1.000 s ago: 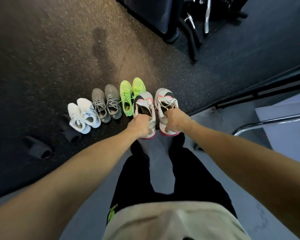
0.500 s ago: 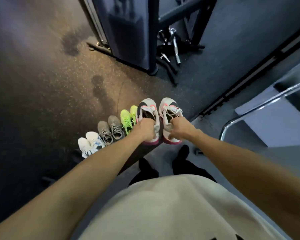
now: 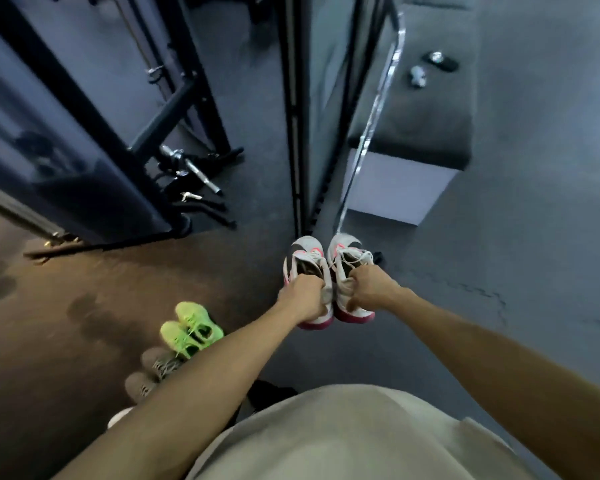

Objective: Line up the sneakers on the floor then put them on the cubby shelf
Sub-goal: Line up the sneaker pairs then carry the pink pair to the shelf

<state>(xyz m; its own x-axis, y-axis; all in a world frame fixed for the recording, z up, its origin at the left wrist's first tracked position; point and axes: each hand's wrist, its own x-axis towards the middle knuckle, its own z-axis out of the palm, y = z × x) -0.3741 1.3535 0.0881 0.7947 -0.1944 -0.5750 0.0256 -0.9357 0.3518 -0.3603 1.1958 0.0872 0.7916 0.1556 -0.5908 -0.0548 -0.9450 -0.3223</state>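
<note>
Now both hands, left (image 3: 303,295) and right (image 3: 368,285), each clutch 1 pink-soled sneaker (image 3: 307,268), held side by side

Open grey floor (image 3: 499,271) ahead and to the right of the right hand (image 3: 368,289). Straight ahead of both hands, a dark upright post (image 3: 293,116) and a slanted chrome rail (image 3: 374,112), a narrow gap between. Beyond the rail, a low carpeted step (image 3: 413,133), two small items on top, too blurred to identify. Ahead-left of the left hand (image 3: 303,299), a black rack frame (image 3: 174,98) with bars and clips (image 3: 191,171) at its foot. Below-left of the left hand, neon green sneakers (image 3: 189,330) and grey sneakers (image 3: 153,372) on the floor, partly under the forearm.
</note>
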